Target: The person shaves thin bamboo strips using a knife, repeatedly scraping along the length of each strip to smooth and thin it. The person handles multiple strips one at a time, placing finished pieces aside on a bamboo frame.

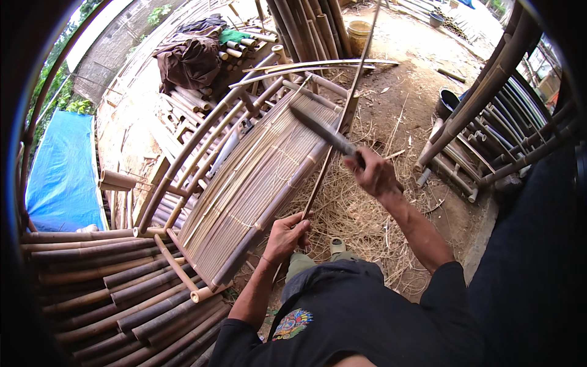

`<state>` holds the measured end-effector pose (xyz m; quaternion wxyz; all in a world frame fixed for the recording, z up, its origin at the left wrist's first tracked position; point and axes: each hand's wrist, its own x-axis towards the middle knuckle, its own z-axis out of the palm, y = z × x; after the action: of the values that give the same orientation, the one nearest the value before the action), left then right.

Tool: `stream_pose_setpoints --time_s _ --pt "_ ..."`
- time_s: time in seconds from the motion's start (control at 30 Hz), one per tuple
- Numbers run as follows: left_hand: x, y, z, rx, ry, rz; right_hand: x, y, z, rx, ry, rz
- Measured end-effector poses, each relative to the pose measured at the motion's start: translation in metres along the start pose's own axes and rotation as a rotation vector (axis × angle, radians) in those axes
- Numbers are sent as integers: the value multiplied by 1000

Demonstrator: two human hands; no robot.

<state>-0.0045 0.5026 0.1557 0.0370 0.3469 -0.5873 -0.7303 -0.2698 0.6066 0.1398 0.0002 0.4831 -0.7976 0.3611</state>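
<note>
My right hand [374,175] is closed round the handle of a large machete [319,128], its blade pointing up and to the left. Pinched in the fingers of my left hand [286,237] is a long, thin bamboo strip [317,188]. This strip slants up and away to the far edge of the view, and the blade crosses it just beyond my right hand. Left of both hands stands a bamboo bench [269,211] with a slatted seat, where several loose thin strips [211,211] lie lengthwise. Whether the blade's edge touches the strip I cannot tell.
Bamboo shavings [361,229] cover the ground by my feet. Stacked bamboo poles [153,306] fill the lower left, near a blue tarp [64,177]. A bamboo frame [483,92] stands at right, beside a black basin [448,101]. A bucket [359,38] sits at the back.
</note>
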Motion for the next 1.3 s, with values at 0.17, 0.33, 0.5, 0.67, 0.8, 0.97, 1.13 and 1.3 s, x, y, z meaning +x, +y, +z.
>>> stream_pose_setpoints --time_s 0.17,0.33,0.5,0.67,0.8,0.97,1.13,1.3 --pt "28 -18 13 353 270 220 -63 -24 17 -208 -29 -351" --pt "-6 -23 29 388 376 316 -39 9 15 -177 -157 28" --pt "-55 -44 22 472 273 295 5 69 -36 -237 -101 314" --pt "-85 -64 3 464 259 385 22 73 -63 -384 -31 159" --pt "-93 -65 -16 475 294 305 5 64 -52 -249 -92 -67" --pt "-95 -68 -17 474 302 315 32 95 -62 -261 4 -114" --pt "-85 -90 -18 179 212 155 38 113 -106 -236 241 346" --pt "-25 -13 27 -77 168 167 -41 3 -27 -64 -107 -76"
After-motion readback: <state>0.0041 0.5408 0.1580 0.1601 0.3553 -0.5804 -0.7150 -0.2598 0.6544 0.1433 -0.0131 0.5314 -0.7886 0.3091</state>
